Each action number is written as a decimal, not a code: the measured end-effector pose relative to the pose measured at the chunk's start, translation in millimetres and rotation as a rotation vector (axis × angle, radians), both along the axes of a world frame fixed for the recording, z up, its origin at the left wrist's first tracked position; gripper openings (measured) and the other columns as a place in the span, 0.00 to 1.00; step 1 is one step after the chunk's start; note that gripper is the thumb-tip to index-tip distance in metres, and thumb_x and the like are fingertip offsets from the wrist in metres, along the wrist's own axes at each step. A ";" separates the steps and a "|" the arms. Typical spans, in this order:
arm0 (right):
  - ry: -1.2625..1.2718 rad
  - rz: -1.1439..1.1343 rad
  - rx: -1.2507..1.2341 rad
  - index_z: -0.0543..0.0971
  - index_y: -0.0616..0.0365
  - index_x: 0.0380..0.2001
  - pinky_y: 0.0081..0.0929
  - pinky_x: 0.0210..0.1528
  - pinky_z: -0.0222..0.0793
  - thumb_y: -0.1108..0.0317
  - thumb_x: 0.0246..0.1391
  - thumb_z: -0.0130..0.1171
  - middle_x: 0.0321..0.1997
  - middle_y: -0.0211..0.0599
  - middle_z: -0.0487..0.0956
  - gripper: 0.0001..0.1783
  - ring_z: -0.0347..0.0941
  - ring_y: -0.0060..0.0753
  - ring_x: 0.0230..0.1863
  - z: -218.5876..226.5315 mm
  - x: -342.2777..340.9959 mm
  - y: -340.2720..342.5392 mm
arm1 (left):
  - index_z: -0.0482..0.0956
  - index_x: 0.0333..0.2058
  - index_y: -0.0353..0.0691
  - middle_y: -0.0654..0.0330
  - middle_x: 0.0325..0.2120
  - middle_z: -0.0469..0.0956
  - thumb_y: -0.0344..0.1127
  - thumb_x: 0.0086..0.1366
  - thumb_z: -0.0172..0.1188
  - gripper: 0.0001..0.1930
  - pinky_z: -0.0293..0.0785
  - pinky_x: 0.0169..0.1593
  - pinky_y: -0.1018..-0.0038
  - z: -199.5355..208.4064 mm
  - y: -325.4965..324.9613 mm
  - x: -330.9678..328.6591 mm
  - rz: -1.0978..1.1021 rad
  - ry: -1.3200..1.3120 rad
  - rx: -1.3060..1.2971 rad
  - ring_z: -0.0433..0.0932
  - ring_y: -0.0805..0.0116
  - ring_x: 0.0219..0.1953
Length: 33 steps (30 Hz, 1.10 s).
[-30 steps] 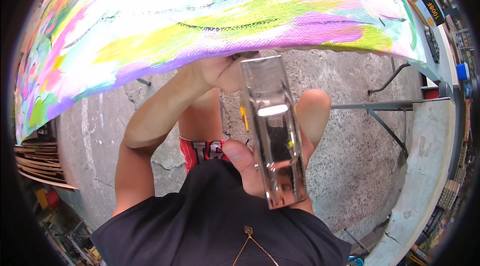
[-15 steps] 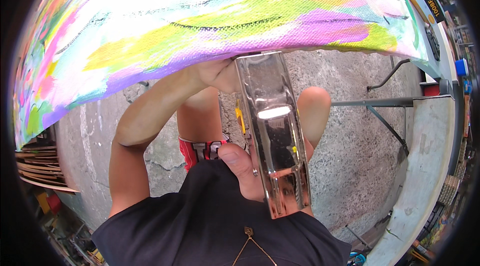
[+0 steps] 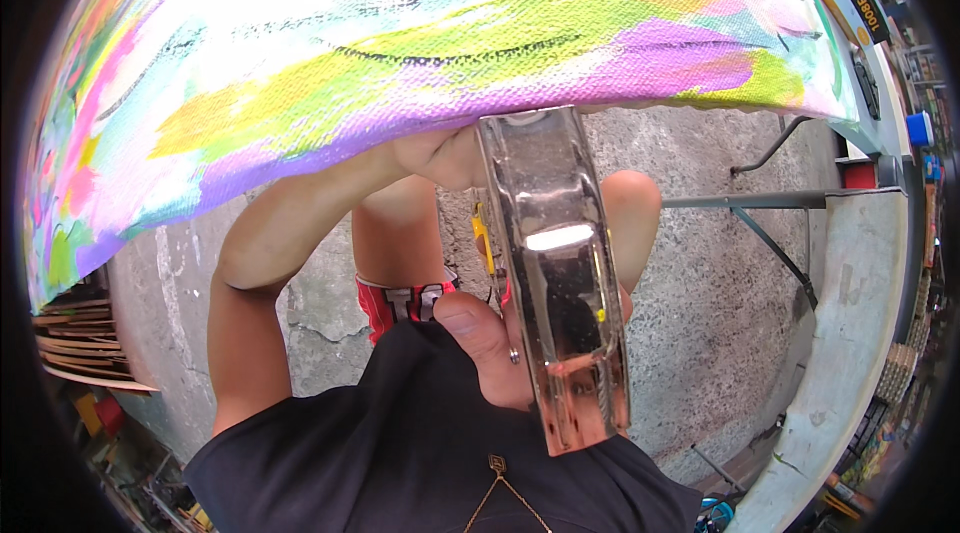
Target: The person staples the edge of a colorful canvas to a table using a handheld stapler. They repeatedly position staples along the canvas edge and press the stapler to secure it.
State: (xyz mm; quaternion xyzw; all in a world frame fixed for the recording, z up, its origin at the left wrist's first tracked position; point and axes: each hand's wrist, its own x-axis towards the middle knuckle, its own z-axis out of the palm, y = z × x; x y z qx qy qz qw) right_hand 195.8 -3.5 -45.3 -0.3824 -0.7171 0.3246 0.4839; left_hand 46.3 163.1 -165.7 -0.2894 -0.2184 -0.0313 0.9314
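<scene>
A painted canvas [image 3: 480,38] with loose pink, purple, yellow-green and white strokes fills the upper part of the view. Under its lower edge my left hand [image 3: 442,155] is curled against the canvas, its fingertips hidden. A shiny chrome staple gun [image 3: 560,233] stands out from that edge toward me, its far end against or just under the canvas. My right hand [image 3: 485,348] is wrapped round it, with the thumb showing on the left side and the other fingers mostly hidden behind the metal.
At the right are a curved pale board [image 3: 830,353], grey metal legs [image 3: 745,201] and a table edge with a yellow-and-black box [image 3: 865,13]. Stacked thin brown boards [image 3: 85,338] lie at the left. Below are my knees and a concrete floor [image 3: 715,333].
The staple gun and my right hand have shifted slightly right and toward me. The canvas has tilted a little, its left lower corner sinking. My left elbow has moved slightly left.
</scene>
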 end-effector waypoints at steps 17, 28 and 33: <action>-0.348 -0.187 0.224 0.74 0.65 0.47 0.33 0.33 0.66 0.67 0.48 0.67 0.39 0.40 0.71 0.24 0.71 0.38 0.35 -9.2 -11.0 8.5 | 0.69 0.52 0.26 0.52 0.45 0.72 0.31 0.62 0.47 0.21 0.71 0.48 0.76 30.4 -6.5 4.7 -0.508 -0.238 -0.649 0.73 0.68 0.46; 0.030 -0.187 0.004 0.76 0.64 0.40 0.32 0.35 0.71 0.65 0.50 0.68 0.34 0.41 0.76 0.18 0.75 0.41 0.32 -26.4 10.4 -8.5 | 0.72 0.46 0.31 0.60 0.31 0.69 0.27 0.49 0.54 0.22 0.64 0.36 0.76 85.4 -50.7 -6.3 -1.819 -1.219 -1.882 0.67 0.74 0.34; -0.101 -0.197 -0.551 0.76 0.63 0.36 0.31 0.30 0.68 0.61 0.53 0.66 0.20 0.36 0.74 0.16 0.73 0.31 0.25 -114.2 49.0 -6.9 | 0.72 0.38 0.33 0.63 0.27 0.67 0.26 0.42 0.55 0.19 0.60 0.34 0.76 92.1 -83.1 10.0 -1.781 -1.661 -1.788 0.64 0.75 0.31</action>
